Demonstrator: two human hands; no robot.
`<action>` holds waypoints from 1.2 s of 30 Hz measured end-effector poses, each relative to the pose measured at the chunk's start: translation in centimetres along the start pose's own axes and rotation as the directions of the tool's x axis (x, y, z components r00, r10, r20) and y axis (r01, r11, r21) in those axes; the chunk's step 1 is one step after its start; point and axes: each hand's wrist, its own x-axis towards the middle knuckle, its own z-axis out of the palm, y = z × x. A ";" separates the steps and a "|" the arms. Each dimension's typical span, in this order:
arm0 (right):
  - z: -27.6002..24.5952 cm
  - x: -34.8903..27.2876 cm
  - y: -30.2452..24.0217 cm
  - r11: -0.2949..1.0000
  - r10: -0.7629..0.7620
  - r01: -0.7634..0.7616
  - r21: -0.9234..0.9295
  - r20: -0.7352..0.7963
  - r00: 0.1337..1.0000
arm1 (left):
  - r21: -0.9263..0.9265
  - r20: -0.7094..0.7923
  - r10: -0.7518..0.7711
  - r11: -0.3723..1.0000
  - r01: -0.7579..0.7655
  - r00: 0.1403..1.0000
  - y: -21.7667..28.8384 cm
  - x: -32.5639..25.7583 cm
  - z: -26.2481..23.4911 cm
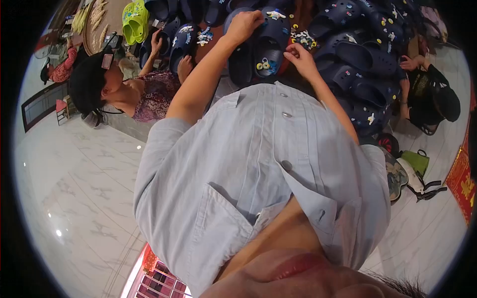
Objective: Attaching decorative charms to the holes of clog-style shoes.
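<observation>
A pair of navy clogs lies in front of me; the right clog (273,37) has a white cartoon charm and blue bits on its toe and yellow-and-blue charms at its heel. My left hand (244,26) is closed, its fingers curled over the toe edge where this clog meets the left clog (241,64). Beside the right clog, my right hand (302,58) has its thumb and fingers drawn together; anything between the fingertips is too small to make out. Just beyond it lies a small pile of mixed charms (304,39).
Many navy clogs (365,57) are heaped at the right, some with charms. Lime-green clogs (135,22) stand at the far left. Close on my left, a person in a black cap (94,79) handles clogs; another person (430,97) works at the right.
</observation>
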 end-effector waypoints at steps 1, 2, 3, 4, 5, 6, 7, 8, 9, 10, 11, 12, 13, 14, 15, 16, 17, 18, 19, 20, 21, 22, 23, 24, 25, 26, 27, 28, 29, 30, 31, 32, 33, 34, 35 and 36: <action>0.1 -0.1 0.0 1.000 0.004 -0.004 -0.009 -0.013 1.000 | -0.016 -0.076 0.046 0.999 -0.048 0.996 0.3 -0.3 0.2; 0.3 -0.2 0.0 1.000 0.007 -0.008 -0.018 -0.027 1.000 | -0.029 -0.152 0.091 0.995 -0.097 0.984 0.5 -0.5 0.3; 0.3 -0.3 -0.4 1.000 0.007 -0.008 -0.021 -0.022 1.000 | -0.031 -0.155 0.085 0.995 -0.091 0.984 0.7 -0.6 0.3; 0.3 -0.5 -0.7 0.999 0.013 -0.015 -0.045 -0.033 0.999 | -0.009 -0.164 0.107 0.994 -0.110 0.981 0.8 -0.7 0.3; 0.4 -0.6 -1.0 0.997 0.019 -0.022 -0.068 -0.045 0.999 | 0.012 -0.171 0.130 0.992 -0.130 0.977 0.9 -0.7 0.3; 0.4 -0.6 -1.3 0.997 0.016 -0.019 -0.070 -0.043 0.999 | 0.013 -0.174 0.129 0.992 -0.128 0.976 0.7 -0.6 0.3; 0.4 -0.5 -1.5 0.997 -0.002 -0.002 -0.076 -0.044 0.999 | 0.036 -0.146 0.139 0.990 -0.135 0.979 0.5 -0.5 0.3; 0.4 -0.4 -1.7 0.997 -0.019 0.015 -0.081 -0.045 0.999 | 0.059 -0.116 0.149 0.988 -0.143 0.982 0.4 -0.5 0.3; 0.4 -0.4 -1.8 0.997 -0.019 0.015 -0.079 -0.046 0.999 | 0.060 -0.115 0.150 0.988 -0.144 0.982 0.2 -0.7 0.3; 0.4 -0.3 -1.8 0.995 -0.037 0.033 -0.092 -0.042 0.998 | 0.093 -0.093 0.162 0.984 -0.153 0.982 0.1 -1.0 0.3; 0.4 -0.3 -1.8 0.993 -0.055 0.051 -0.104 -0.037 0.998 | 0.125 -0.070 0.172 0.979 -0.162 0.983 0.1 -1.3 0.4; 0.4 -0.3 -1.8 0.994 -0.053 0.049 -0.102 -0.040 0.998 | 0.126 -0.067 0.174 0.978 -0.165 0.982 0.4 -1.4 0.1; 0.4 -0.3 -1.8 0.993 -0.061 0.056 -0.107 -0.042 0.997 | 0.148 -0.036 0.148 0.979 -0.142 0.988 0.8 -1.7 -0.1; 0.4 -0.4 -1.8 0.992 -0.068 0.063 -0.111 -0.044 0.997 | 0.171 -0.006 0.122 0.978 -0.119 0.993 1.3 -2.0 -0.2; 0.4 -0.3 -1.9 0.992 -0.068 0.063 -0.109 -0.043 0.997 | 0.173 -0.004 0.121 0.978 -0.119 0.993 1.6 -2.3 -0.4; 0.4 -0.3 -1.9 0.990 -0.080 0.074 -0.123 -0.042 0.996 | 0.283 0.024 0.106 0.953 -0.109 0.994 2.1 -2.5 -0.6; 0.4 -0.3 -2.0 0.987 -0.090 0.084 -0.136 -0.041 0.995 | 0.390 0.051 0.088 0.915 -0.101 0.995 2.4 -2.7 -0.8; 0.4 -0.3 -2.0 0.987 -0.091 0.085 -0.134 -0.042 0.995 | 0.391 0.052 0.088 0.915 -0.102 0.995 2.5 -2.9 -0.7; 0.5 -0.3 -2.0 0.986 -0.091 0.084 -0.141 -0.041 0.995 | 0.412 0.029 0.089 0.906 -0.094 0.996 2.5 -3.1 -0.6; 0.5 -0.2 -2.0 0.985 -0.091 0.084 -0.148 -0.040 0.995 | 0.432 0.007 0.091 0.898 -0.085 0.996 2.6 -3.2 -0.6; 0.5 -0.2 -2.0 0.986 -0.089 0.082 -0.146 -0.041 0.995 | 0.432 0.010 0.092 0.898 -0.087 0.996 2.5 -3.2 -0.6; 0.5 -0.1 -1.9 0.987 -0.097 0.091 -0.129 -0.040 0.994 | 0.439 0.011 0.094 0.894 -0.089 0.996 2.4 -3.2 -0.6; 0.5 0.0 -1.9 0.989 -0.105 0.100 -0.112 -0.039 0.994 | 0.447 0.013 0.096 0.890 -0.092 0.995 2.4 -3.1 -0.6; 0.5 -0.1 -1.9 0.989 -0.102 0.097 -0.110 -0.037 0.994 | 0.445 0.015 0.093 0.891 -0.090 0.996 2.6 -3.0 -0.7; 0.5 -0.1 -1.9 0.989 -0.081 0.077 -0.125 -0.032 0.996 | 0.487 0.058 0.076 0.868 -0.094 0.995 2.8 -2.7 -0.9; 0.4 -0.1 -1.9 0.988 -0.061 0.056 -0.141 -0.027 0.998 | 0.527 0.099 0.056 0.844 -0.100 0.994 3.0 -2.5 -1.0; 0.5 0.0 -1.8 0.989 -0.059 0.056 -0.140 -0.020 0.998 | 0.526 0.099 0.050 0.845 -0.095 0.994 2.8 -2.4 -1.1; 0.5 0.0 -1.8 0.989 -0.071 0.067 -0.132 -0.019 0.997 | 0.554 0.130 0.102 0.817 -0.157 0.986 2.6 -2.2 -1.3; 0.5 0.0 -1.7 0.989 -0.082 0.079 -0.124 -0.018 0.996 | 0.579 0.163 0.152 0.785 -0.219 0.975 2.4 -2.0 -1.4; 0.5 0.1 -1.7 0.989 -0.081 0.079 -0.124 -0.011 0.997 | 0.578 0.162 0.145 0.787 -0.213 0.976 2.2 -1.4 -1.7; 0.6 0.1 -1.8 0.988 -0.081 0.080 -0.131 -0.006 0.997 | 0.465 0.236 0.095 0.863 -0.199 0.967 2.2 -0.7 -2.2; 0.7 0.2 -1.8 0.987 -0.082 0.081 -0.139 0.000 0.997 | 0.345 0.313 0.055 0.923 -0.168 0.948 2.4 -0.2 -2.7; 0.6 0.3 -1.7 0.987 -0.081 0.080 -0.139 0.001 0.997 | 0.345 0.313 0.054 0.924 -0.166 0.948 2.7 0.2 -3.0; 0.6 0.3 -1.5 0.988 -0.069 0.069 -0.141 0.004 0.998 | 0.347 0.350 0.056 0.919 -0.185 0.935 2.9 0.5 -3.2; 0.6 0.4 -1.4 0.988 -0.057 0.058 -0.143 0.006 0.998 | 0.349 0.386 0.058 0.915 -0.204 0.921 3.1 0.6 -3.3; 0.6 0.4 -1.3 0.988 -0.058 0.058 -0.144 0.006 0.998 | 0.349 0.385 0.057 0.915 -0.203 0.921 3.2 0.6 -3.2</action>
